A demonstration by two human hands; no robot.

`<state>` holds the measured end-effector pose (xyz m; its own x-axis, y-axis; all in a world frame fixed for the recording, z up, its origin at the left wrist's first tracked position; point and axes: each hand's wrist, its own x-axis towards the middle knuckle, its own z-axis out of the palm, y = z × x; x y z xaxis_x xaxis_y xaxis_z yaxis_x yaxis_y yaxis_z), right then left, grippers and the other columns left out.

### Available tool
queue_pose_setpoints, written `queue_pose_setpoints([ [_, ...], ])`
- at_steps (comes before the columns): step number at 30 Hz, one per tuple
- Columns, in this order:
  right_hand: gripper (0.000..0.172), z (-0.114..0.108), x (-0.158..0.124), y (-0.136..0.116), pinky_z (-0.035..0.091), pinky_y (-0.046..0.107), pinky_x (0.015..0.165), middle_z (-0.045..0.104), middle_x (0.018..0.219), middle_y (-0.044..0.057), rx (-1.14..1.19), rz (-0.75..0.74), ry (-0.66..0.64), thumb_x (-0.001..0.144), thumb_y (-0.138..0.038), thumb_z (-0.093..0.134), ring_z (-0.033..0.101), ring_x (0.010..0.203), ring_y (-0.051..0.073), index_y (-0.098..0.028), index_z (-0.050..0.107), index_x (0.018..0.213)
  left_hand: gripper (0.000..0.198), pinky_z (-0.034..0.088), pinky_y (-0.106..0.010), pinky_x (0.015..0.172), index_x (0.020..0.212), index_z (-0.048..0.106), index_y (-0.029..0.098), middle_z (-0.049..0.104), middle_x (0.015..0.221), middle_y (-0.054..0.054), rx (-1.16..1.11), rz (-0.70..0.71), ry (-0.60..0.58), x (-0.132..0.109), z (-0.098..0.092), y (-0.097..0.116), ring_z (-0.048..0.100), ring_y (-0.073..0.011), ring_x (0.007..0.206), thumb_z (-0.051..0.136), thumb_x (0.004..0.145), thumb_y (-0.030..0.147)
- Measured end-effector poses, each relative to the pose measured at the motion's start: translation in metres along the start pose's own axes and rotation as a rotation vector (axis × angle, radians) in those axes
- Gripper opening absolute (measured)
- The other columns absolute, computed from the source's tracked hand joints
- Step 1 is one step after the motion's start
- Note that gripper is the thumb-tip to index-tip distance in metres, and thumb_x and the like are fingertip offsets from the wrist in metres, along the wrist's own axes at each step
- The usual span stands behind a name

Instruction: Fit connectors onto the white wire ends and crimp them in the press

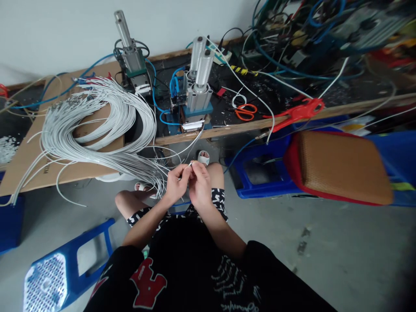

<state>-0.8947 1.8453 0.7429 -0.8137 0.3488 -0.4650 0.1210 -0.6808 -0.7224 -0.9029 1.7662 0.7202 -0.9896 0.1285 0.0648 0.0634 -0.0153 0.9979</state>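
Left grip (176, 182), right grip (199, 183), pinching slim white wire (190, 164), looped cable bundle (61, 128)

Cool, dim light leaves soft glints on the knurled metal cylinders (204, 68), while machinery (368, 30) at upper right is blurred and stretched.

hands (176, 184): pinching white piece (190, 164) | cable bundle (61, 130): partly on cardboard (19, 180) | scissors (246, 112): on bench (225, 116)

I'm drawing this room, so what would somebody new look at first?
Probably the huge bundle of white wires, curled mostly over the cardboard on the left. Next, maybe the orange scissors on the dark bench, farther right. In the middle, the left hand and right hand pinch a small white piece.
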Motion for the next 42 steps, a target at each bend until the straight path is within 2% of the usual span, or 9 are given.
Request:
queue_pose_setpoints([
  [5,0.035,-0.001,0.003,-0.006,0.040,0.023,0.054,0.057,0.070,-0.005,-0.012,0.102,-0.065,0.062,-0.045,0.088,0.044,0.060,0.008,-0.023,0.070,0.082,0.044,0.045,-0.025,0.065,0.074,0.063,0.016,0.062,0.068,0.000,-0.023,0.017,0.011,0.000,0.000,0.000,0.054,-0.0110,0.063,0.053,0.101,0.050],
  [16,0.035,0.001,0.002,-0.012,0.033,0.022,0.049,0.040,0.060,-0.008,0.024,0.152,-0.165,0.064,-0.040,0.089,0.033,0.054,0.007,-0.021,0.059,0.069,0.041,0.047,-0.025,0.063,0.079,0.067,0.016,0.062,0.067,0.000,-0.098,0.005,-0.007,0.001,0.000,0.001,0.057,-0.0111,0.062,0.054,0.101,0.048],
  [22,0.034,-0.003,0.006,-0.010,0.031,0.021,0.053,0.046,0.061,-0.007,-0.025,0.042,-0.177,0.065,-0.043,0.090,0.034,0.056,0.006,-0.020,0.066,0.073,0.040,0.048,-0.025,0.067,0.077,0.067,0.016,0.064,0.069,-0.001,-0.057,0.046,-0.008,0.002,-0.002,0.002,0.058,-0.0113,0.064,0.055,0.101,0.044],
  [26,0.036,-0.010,0.013,-0.011,0.032,0.024,0.056,0.052,0.063,-0.005,-0.143,-0.027,-0.177,0.068,-0.052,0.086,0.037,0.058,0.007,-0.020,0.074,0.081,0.035,0.048,-0.025,0.071,0.084,0.071,0.016,0.066,0.073,-0.001,-0.028,0.067,-0.015,0.002,-0.003,0.000,0.060,-0.0118,0.069,0.054,0.102,0.041],
  [32,0.035,-0.011,0.017,-0.015,0.029,0.025,0.056,0.056,0.065,-0.004,-0.201,-0.018,-0.194,0.066,-0.050,0.087,0.038,0.058,0.007,-0.021,0.078,0.080,0.036,0.048,-0.025,0.070,0.084,0.072,0.016,0.068,0.074,-0.002,0.011,0.069,-0.009,0.002,-0.003,-0.001,0.060,-0.0125,0.069,0.053,0.102,0.041],
  [36,0.032,-0.012,0.018,-0.013,0.034,0.026,0.058,0.062,0.067,-0.003,-0.232,-0.028,-0.164,0.063,-0.048,0.088,0.045,0.061,0.009,-0.022,0.076,0.077,0.035,0.047,-0.023,0.068,0.083,0.071,0.015,0.070,0.076,-0.002,0.068,0.072,0.000,0.000,-0.004,-0.002,0.059,-0.0119,0.069,0.053,0.102,0.039],
  [42,0.027,-0.012,0.020,-0.015,0.032,0.025,0.055,0.058,0.062,-0.004,-0.218,0.004,-0.159,0.062,-0.041,0.088,0.042,0.058,0.008,-0.021,0.074,0.075,0.034,0.047,-0.023,0.068,0.086,0.073,0.015,0.071,0.077,-0.002,0.088,0.060,-0.007,-0.003,-0.004,-0.005,0.060,-0.0119,0.069,0.053,0.102,0.037],
])
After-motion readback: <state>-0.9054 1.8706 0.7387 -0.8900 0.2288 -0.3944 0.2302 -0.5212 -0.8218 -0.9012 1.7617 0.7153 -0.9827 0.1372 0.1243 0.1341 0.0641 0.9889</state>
